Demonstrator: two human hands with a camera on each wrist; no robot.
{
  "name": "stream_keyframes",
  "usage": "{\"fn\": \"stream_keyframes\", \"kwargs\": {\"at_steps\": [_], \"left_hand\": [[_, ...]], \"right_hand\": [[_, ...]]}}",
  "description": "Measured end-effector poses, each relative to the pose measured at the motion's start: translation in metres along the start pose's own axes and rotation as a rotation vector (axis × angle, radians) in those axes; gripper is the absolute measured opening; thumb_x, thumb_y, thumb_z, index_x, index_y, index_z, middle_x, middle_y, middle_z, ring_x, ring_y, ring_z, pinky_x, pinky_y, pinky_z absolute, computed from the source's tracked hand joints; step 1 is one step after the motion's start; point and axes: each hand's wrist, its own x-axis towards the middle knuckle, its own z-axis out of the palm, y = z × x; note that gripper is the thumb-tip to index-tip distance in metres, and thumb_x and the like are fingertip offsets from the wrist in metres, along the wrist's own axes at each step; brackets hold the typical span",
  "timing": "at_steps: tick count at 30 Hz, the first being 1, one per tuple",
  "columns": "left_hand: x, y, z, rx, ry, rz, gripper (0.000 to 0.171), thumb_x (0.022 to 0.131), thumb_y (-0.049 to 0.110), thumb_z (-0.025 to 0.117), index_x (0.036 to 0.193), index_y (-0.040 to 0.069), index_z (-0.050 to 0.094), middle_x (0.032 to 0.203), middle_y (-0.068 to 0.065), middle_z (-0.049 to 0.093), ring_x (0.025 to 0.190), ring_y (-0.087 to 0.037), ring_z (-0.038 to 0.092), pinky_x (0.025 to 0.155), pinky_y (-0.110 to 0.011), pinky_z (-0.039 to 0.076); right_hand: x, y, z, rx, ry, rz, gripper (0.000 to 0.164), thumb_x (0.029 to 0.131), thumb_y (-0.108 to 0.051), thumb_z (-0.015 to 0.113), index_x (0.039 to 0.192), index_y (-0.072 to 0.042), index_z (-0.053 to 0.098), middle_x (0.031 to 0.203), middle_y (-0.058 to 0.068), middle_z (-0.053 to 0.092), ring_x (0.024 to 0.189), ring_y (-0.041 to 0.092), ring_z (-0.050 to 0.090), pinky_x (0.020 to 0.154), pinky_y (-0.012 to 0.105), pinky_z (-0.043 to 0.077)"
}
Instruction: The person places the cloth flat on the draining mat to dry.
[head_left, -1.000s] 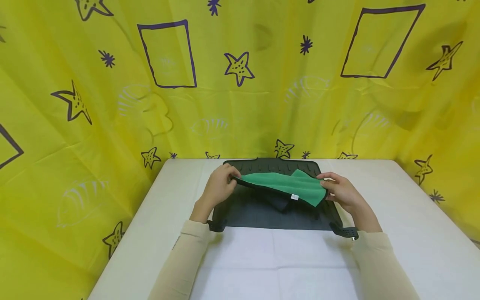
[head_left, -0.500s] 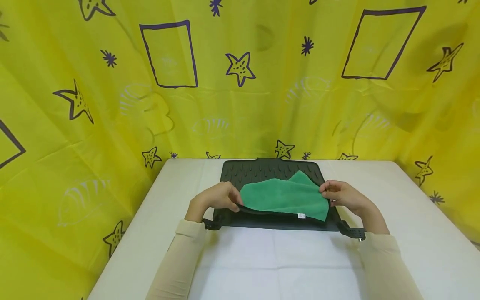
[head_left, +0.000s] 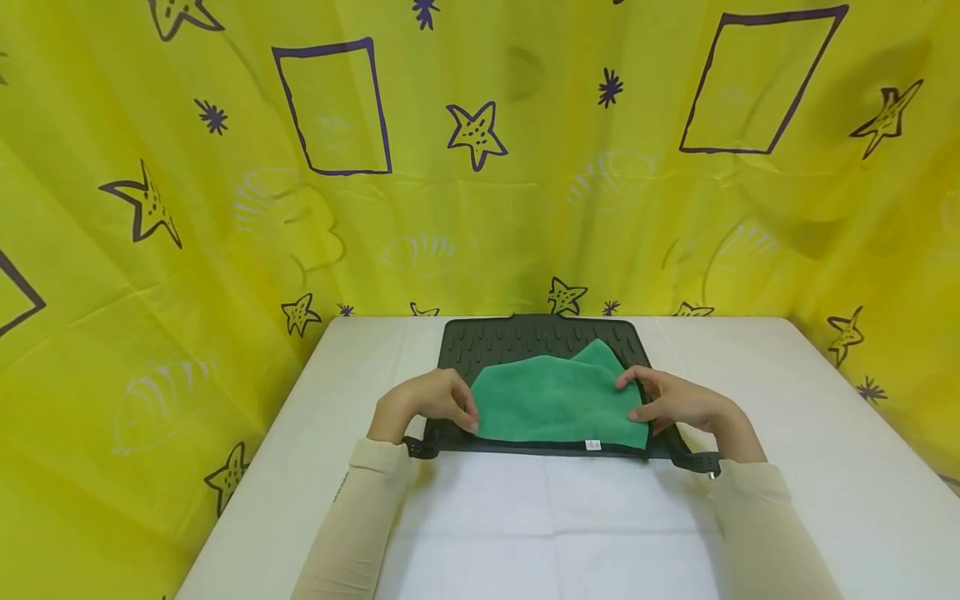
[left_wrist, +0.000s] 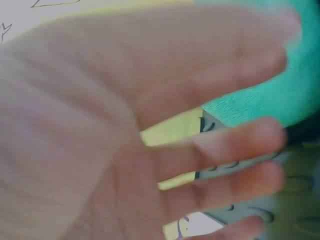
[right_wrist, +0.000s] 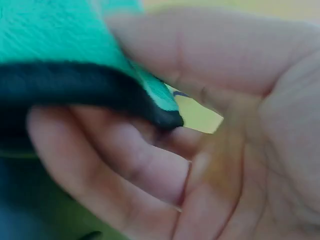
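A green cloth [head_left: 555, 400] with black edging and a small white tag lies over a black mat [head_left: 495, 337] with raised drop-shaped marks. One pointed layer of the cloth sticks out behind, at the back right. At the cloth's front left corner my left hand [head_left: 431, 402] brings thumb and forefinger together, the other fingers extended and spread in the left wrist view. My right hand [head_left: 678, 404] grips the right edge. In the right wrist view its thumb lies over the green side of the cloth [right_wrist: 55, 35], with fingers curled beneath the black border.
The mat sits at the far side of a white table [head_left: 555, 533]. Behind and to the sides hangs a yellow curtain [head_left: 420, 208] with stars and squares drawn on it. Black straps [head_left: 697, 461] are round both wrists.
Both hands have drawn the cloth's front edge toward the mat's near edge and lowered it. The cloth now lies flatter. The right forefinger has shifted onto its top.
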Motion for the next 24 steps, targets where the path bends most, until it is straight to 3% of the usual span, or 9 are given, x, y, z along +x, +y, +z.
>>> {"fn": "stream_keyframes", "kwargs": {"at_steps": [3, 7, 10, 14, 17, 24], "left_hand": [[0.002, -0.001, 0.003, 0.02, 0.009, 0.001, 0.02, 0.089, 0.032, 0.08, 0.079, 0.014, 0.079, 0.07, 0.012, 0.064, 0.069, -0.006, 0.052, 0.065, -0.025, 0.044], [0.012, -0.001, 0.012, 0.103, 0.169, -0.025, 0.027, 0.094, 0.029, 0.074, 0.078, 0.007, 0.07, 0.064, 0.006, 0.054, 0.061, -0.01, 0.045, 0.058, -0.026, 0.036], [0.021, 0.002, 0.021, 0.138, 0.293, -0.079, 0.016, 0.1, 0.023, 0.065, 0.096, 0.008, 0.067, 0.082, -0.002, 0.065, 0.073, -0.016, 0.057, 0.067, -0.03, 0.048], [0.033, 0.004, 0.03, 0.095, 0.375, -0.119, 0.029, 0.107, 0.022, 0.051, 0.126, 0.001, 0.059, 0.114, -0.015, 0.07, 0.096, -0.025, 0.066, 0.087, -0.043, 0.055], [0.038, 0.004, 0.031, 0.033, 0.425, -0.128, 0.035, 0.109, 0.024, 0.046, 0.132, 0.001, 0.058, 0.123, -0.018, 0.07, 0.1, -0.028, 0.067, 0.09, -0.046, 0.055], [0.053, -0.001, 0.028, 0.033, 0.52, -0.104, 0.028, 0.107, 0.02, 0.051, 0.118, 0.005, 0.072, 0.114, -0.011, 0.075, 0.098, -0.025, 0.07, 0.084, -0.04, 0.057]], "right_hand": [[0.003, 0.0, 0.003, -0.037, 0.034, -0.015, 0.046, 0.094, -0.009, 0.07, 0.133, -0.003, 0.046, 0.127, 0.027, 0.046, 0.1, 0.028, 0.058, 0.076, 0.041, 0.058], [0.005, 0.002, 0.005, -0.091, 0.067, -0.02, 0.038, 0.094, -0.006, 0.069, 0.127, -0.003, 0.051, 0.113, 0.02, 0.05, 0.092, 0.026, 0.053, 0.072, 0.036, 0.053], [0.005, 0.003, 0.006, -0.151, 0.043, -0.013, 0.033, 0.095, -0.011, 0.07, 0.124, -0.004, 0.055, 0.102, 0.012, 0.051, 0.087, 0.023, 0.051, 0.071, 0.035, 0.051], [0.004, 0.003, 0.001, -0.181, 0.053, -0.023, 0.029, 0.099, -0.018, 0.066, 0.123, -0.004, 0.058, 0.112, 0.013, 0.058, 0.095, 0.023, 0.055, 0.078, 0.037, 0.053], [0.003, 0.0, -0.002, -0.171, 0.147, -0.045, 0.029, 0.102, -0.022, 0.062, 0.123, -0.001, 0.058, 0.117, 0.016, 0.06, 0.102, 0.025, 0.058, 0.084, 0.039, 0.055], [0.003, -0.012, -0.001, -0.144, 0.354, -0.085, 0.041, 0.107, -0.024, 0.054, 0.134, 0.007, 0.051, 0.132, 0.025, 0.056, 0.115, 0.036, 0.059, 0.094, 0.039, 0.054]]}}
